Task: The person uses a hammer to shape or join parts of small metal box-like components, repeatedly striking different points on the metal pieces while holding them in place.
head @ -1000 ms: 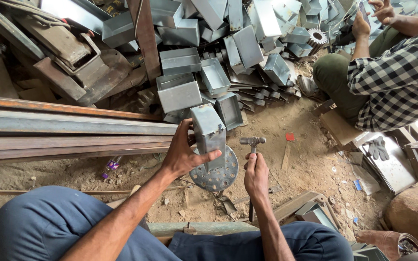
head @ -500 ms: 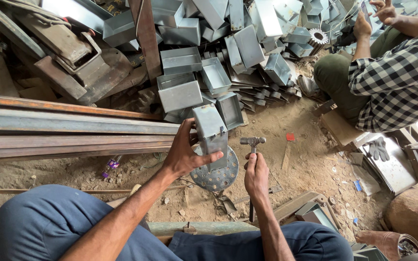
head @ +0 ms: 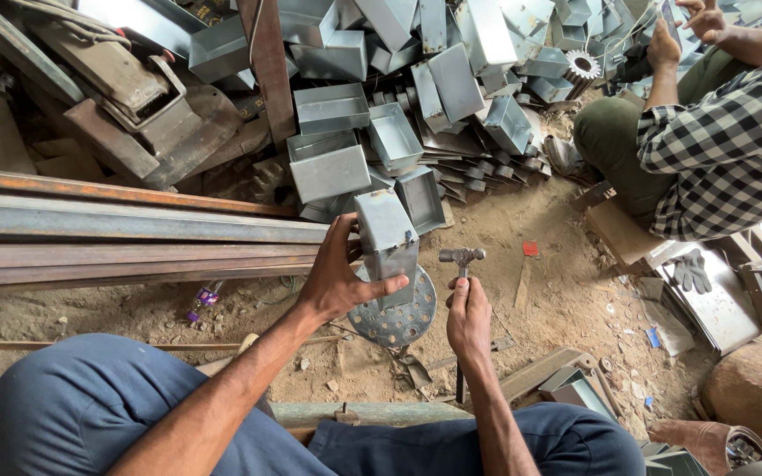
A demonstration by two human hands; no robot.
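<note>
My left hand [head: 339, 278] grips a folded grey sheet-metal box [head: 387, 236], holding it upright on a round perforated steel disc [head: 396, 313] that lies on the sandy ground. My right hand [head: 469, 317] is closed on the handle of a small hammer, whose head [head: 461, 256] sits just right of the box, close to its lower edge. My knees in blue trousers fill the bottom of the view.
A heap of similar metal boxes [head: 332, 110] lies beyond. Long rusty steel beams [head: 116, 234] run along the left. A person in a checked shirt [head: 734, 145] sits at the right, hands raised. A grey glove [head: 690, 269] lies on a metal sheet; a stone [head: 756, 388] sits bottom right.
Barely anything has moved: both hands stay in place, with the box on the disc and the hammer head beside it.
</note>
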